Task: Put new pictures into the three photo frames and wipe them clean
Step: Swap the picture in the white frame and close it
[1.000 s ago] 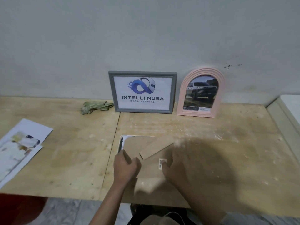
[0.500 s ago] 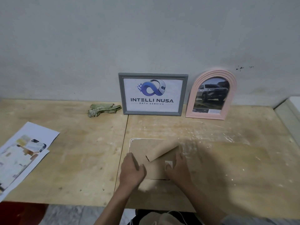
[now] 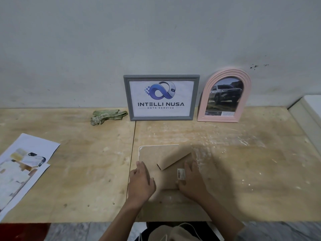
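Observation:
A white photo frame (image 3: 140, 152) lies face down in front of me, its brown backing board (image 3: 156, 157) up, with the stand flap (image 3: 173, 161) raised at an angle. My left hand (image 3: 141, 182) rests on the board's near left part, fingers flat. My right hand (image 3: 191, 181) presses on the near right part beside a small barcode sticker (image 3: 181, 173). A grey frame (image 3: 161, 97) with a logo print and a pink arched frame (image 3: 224, 96) with a car picture stand against the wall. A green cloth (image 3: 106, 115) lies left of the grey frame.
Printed sheets (image 3: 20, 164) lie at the table's left edge. The plywood table (image 3: 83, 162) has a seam running just left of the white frame. A white ledge (image 3: 311, 108) borders the far right. The near table edge is close behind my wrists.
The backing board, lifted off the frame's top left corner a second ago, now lies seated in the white frame. Both hands have settled flat on its near part.

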